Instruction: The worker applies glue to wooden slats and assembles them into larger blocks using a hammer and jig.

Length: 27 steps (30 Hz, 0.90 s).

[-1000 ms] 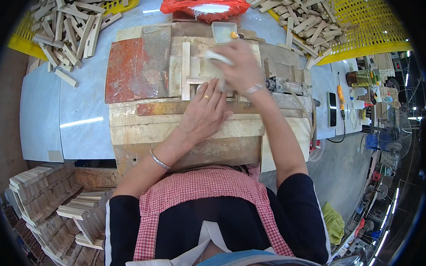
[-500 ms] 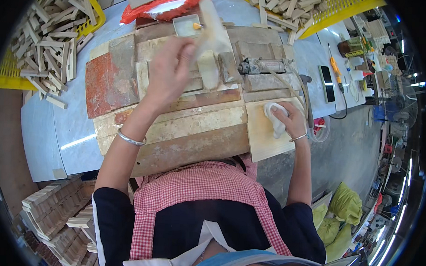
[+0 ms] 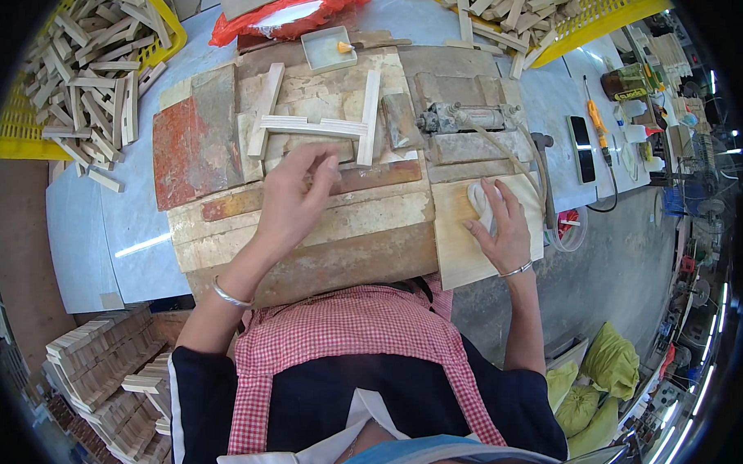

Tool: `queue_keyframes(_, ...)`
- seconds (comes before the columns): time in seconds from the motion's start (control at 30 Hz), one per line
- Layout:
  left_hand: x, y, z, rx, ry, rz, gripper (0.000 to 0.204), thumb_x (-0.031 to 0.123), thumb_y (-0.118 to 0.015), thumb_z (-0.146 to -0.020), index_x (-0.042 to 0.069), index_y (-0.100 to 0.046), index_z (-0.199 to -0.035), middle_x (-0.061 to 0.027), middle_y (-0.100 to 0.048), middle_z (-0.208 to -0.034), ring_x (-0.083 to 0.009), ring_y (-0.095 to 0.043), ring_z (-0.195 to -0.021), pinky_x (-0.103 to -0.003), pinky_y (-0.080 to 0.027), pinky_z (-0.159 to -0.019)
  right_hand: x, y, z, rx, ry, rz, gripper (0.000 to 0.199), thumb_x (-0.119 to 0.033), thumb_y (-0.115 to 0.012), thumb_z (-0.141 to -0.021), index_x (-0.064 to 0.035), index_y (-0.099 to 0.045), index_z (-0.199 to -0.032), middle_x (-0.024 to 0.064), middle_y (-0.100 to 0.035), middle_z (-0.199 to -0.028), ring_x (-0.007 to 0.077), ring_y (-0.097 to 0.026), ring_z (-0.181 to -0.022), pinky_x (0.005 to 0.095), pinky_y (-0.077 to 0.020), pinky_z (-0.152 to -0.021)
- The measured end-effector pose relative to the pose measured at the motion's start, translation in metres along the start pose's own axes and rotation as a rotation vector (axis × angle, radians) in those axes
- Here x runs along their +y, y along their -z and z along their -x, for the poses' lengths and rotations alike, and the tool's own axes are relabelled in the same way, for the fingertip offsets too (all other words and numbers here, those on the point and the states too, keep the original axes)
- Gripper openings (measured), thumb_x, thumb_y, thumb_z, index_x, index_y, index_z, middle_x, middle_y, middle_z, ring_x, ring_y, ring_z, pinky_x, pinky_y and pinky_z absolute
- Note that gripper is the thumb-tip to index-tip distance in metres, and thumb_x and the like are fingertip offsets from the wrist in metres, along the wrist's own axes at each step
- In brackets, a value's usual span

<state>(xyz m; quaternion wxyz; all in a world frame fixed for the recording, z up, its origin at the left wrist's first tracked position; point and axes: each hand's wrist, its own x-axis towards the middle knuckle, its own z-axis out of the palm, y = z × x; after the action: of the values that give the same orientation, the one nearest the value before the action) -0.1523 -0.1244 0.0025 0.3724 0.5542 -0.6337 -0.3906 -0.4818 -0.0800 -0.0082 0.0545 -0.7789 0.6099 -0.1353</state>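
Observation:
An H-shaped frame of pale wood lies on the worn work board (image 3: 306,221). Its parts are a left strip (image 3: 267,106), a right strip (image 3: 369,109) and a notched crosspiece (image 3: 310,126) between them. My left hand (image 3: 299,193) hovers just on the near side of the crosspiece, fingers loosely bent and thumb apart, with nothing visible in it. Off to the right, my right hand (image 3: 505,228) rests with fingers stretched over a crumpled white cloth (image 3: 480,205), which shows between thumb and fingers. Under the cloth is a pale wooden panel (image 3: 461,255).
Beyond the frame sit a small square tray (image 3: 328,57) and a red plastic bag (image 3: 289,18). A metal cylinder with a hose (image 3: 470,117) lies right of it. Yellow baskets (image 3: 19,126) hold wooden strips. A phone (image 3: 581,149) and an orange-handled tool (image 3: 592,117) are farther right.
The blurred pale piece at my left hand is gone from it, and the H-shaped frame shows clearly. My left hand has drawn nearer to me. My right fingers have straightened over the cloth.

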Motion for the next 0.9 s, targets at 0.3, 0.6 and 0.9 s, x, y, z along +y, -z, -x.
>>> queue_keyframes(0.3, -0.043, -0.011, -0.068, 0.229, -0.480, -0.685, 0.011, 0.014, -0.061, -0.082, 0.005, -0.061, -0.089, -0.0081, -0.059, -0.086, -0.0264, -0.056, -0.083, -0.037, -0.044, -0.075, 0.000, -0.031, -0.008, 0.170, 0.008, -0.011, 0.040, -0.008, -0.064, -0.081, -0.0037, -0.055, -0.120, 0.0169, -0.056, -0.109, 0.0349, -0.056, -0.098, 0.0400, -0.0471, -0.082)
queue_keyframes(0.6, -0.029, -0.004, -0.016, 0.107, -0.505, -0.661, 0.058, 0.033, -0.065, -0.081, -0.010, -0.052, -0.118, -0.0191, -0.055, -0.109, -0.0325, -0.053, -0.105, -0.040, -0.043, -0.093, -0.062, 0.005, -0.074, 0.187, 0.038, -0.508, 0.031, -0.012, -0.065, -0.083, -0.0043, -0.058, -0.112, 0.0142, -0.064, -0.094, 0.0302, -0.063, -0.087, 0.0349, -0.0493, -0.076)
queue_keyframes(0.9, -0.035, -0.010, 0.003, 0.055, -0.440, -0.715, 0.081, 0.046, -0.063, -0.079, -0.013, -0.039, -0.129, -0.0270, -0.039, -0.136, -0.0381, -0.034, -0.131, -0.046, -0.027, -0.111, -0.115, -0.057, -0.173, 0.124, 0.432, -0.046, 0.030, -0.015, -0.068, -0.076, -0.0090, -0.061, -0.105, 0.0116, -0.059, -0.096, 0.0295, -0.060, -0.086, 0.0371, -0.0492, -0.075)
